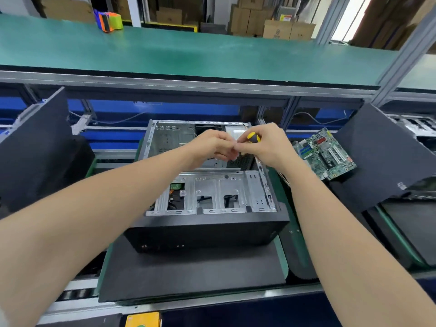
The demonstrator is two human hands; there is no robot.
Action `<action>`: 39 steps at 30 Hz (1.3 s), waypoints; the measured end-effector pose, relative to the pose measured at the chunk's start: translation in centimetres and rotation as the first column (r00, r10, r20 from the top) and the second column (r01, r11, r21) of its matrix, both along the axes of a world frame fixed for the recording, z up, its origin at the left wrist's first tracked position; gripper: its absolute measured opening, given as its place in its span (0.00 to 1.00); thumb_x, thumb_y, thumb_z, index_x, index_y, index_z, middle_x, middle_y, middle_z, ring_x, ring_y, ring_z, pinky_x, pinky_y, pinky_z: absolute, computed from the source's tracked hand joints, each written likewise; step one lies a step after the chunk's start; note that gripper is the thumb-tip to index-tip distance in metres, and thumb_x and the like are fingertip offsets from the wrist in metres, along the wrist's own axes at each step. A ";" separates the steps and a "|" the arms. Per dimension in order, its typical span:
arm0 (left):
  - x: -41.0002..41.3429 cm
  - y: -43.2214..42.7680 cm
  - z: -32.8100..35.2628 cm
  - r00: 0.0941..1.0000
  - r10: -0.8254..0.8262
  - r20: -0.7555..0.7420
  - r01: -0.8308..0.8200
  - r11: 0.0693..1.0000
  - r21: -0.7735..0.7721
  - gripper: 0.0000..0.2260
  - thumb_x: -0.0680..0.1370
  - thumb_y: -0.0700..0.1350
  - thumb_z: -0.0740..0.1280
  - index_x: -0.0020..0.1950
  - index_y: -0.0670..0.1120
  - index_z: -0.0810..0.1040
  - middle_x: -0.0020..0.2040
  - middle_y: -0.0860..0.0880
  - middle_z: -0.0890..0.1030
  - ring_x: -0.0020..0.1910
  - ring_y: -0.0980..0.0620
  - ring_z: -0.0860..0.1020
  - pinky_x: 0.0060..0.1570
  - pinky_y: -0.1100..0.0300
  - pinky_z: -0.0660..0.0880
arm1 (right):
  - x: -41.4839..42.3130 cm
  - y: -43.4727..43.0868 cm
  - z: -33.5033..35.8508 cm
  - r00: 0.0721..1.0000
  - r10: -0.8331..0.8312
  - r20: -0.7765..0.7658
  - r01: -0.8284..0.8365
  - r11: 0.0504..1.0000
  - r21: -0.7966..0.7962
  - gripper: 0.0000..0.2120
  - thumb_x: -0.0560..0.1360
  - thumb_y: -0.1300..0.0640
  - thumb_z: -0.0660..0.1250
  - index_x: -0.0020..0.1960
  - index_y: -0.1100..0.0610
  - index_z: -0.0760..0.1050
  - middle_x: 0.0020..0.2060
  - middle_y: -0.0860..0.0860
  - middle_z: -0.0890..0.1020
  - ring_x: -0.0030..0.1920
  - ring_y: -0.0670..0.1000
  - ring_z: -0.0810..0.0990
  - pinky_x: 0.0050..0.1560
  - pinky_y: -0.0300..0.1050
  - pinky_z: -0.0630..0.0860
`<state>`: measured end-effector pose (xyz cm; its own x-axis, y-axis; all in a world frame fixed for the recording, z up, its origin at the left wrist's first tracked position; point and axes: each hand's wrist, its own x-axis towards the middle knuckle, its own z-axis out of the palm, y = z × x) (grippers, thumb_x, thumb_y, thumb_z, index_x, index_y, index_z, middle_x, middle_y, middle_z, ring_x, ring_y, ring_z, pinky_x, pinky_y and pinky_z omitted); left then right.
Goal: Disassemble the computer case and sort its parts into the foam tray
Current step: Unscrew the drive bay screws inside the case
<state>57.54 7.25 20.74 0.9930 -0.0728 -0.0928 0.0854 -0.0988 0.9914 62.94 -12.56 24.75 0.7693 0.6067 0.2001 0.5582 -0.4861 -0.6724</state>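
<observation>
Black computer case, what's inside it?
A silver metal drive cage with dark wires showing through its cutouts. The left hand and the right hand, gripping a yellow-and-black screwdriver, cover the middle of the black computer case, hiding that part.

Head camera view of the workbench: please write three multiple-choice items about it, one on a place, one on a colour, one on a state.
1. Where does the green circuit board lie, relative to the black metal computer case?
A. inside it
B. outside it, to its right
C. underneath it

2. Which colours has the stubby screwdriver handle in the right hand?
A. red and white
B. yellow and black
C. all blue

3. How is the case's upward side?
A. open
B. covered by a panel
C. wrapped in film

Answers: 1 B, it rests beyond the case's right wall; 2 B, yellow and black show above the hand; 3 A, the grey metal drive cage inside is visible.
</observation>
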 end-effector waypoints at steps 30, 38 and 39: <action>4.3 -28.9 -12.4 0.881 0.202 -0.427 0.167 0.713 0.681 0.15 0.78 0.33 0.60 0.52 0.45 0.84 0.46 0.45 0.83 0.38 0.44 0.80 0.39 0.55 0.80 | 6.5 -24.9 -18.2 0.872 -0.188 -0.452 -0.021 0.908 -0.419 0.05 0.77 0.59 0.73 0.50 0.54 0.87 0.33 0.50 0.81 0.22 0.44 0.69 0.22 0.34 0.67; 6.4 -28.6 -8.5 0.897 0.322 -0.301 -0.152 0.867 0.474 0.10 0.80 0.39 0.62 0.56 0.46 0.81 0.51 0.43 0.84 0.43 0.44 0.85 0.46 0.49 0.83 | 8.2 -22.9 -12.4 0.900 -0.105 -0.422 -0.012 0.965 -0.264 0.08 0.80 0.60 0.67 0.56 0.56 0.83 0.37 0.54 0.81 0.34 0.54 0.77 0.37 0.50 0.81; 6.9 -28.5 -7.5 0.898 0.328 -0.294 -0.192 0.893 0.408 0.10 0.80 0.39 0.62 0.56 0.45 0.82 0.51 0.42 0.84 0.40 0.45 0.84 0.46 0.49 0.83 | 8.5 -22.2 -11.0 0.919 -0.083 -0.386 -0.021 0.966 -0.256 0.07 0.80 0.60 0.67 0.54 0.57 0.83 0.39 0.55 0.83 0.36 0.56 0.81 0.42 0.55 0.84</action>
